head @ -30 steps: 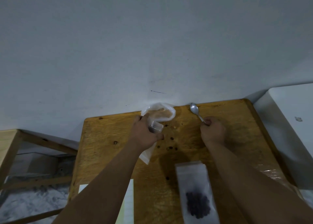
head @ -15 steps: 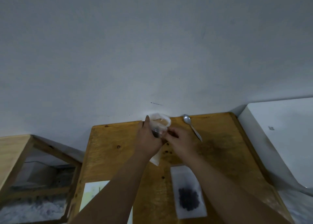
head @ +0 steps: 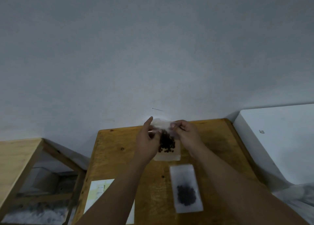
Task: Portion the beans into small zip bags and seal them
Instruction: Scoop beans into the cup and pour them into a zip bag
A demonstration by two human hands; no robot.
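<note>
On the table (head: 119, 156), two bean bags (head: 167, 145), one held.

My left grip (head: 149, 139) and right grip (head: 186, 136) are bare, no gloves, rings or watch. Both my forearms are uncovered, with no sleeve reaching into view.

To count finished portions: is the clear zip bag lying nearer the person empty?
No, the flat clear zip bag on the wooden table holds a dark clump of beans.

Hands (head: 167, 136) on prob. open zip bag (head: 167, 145)
</note>
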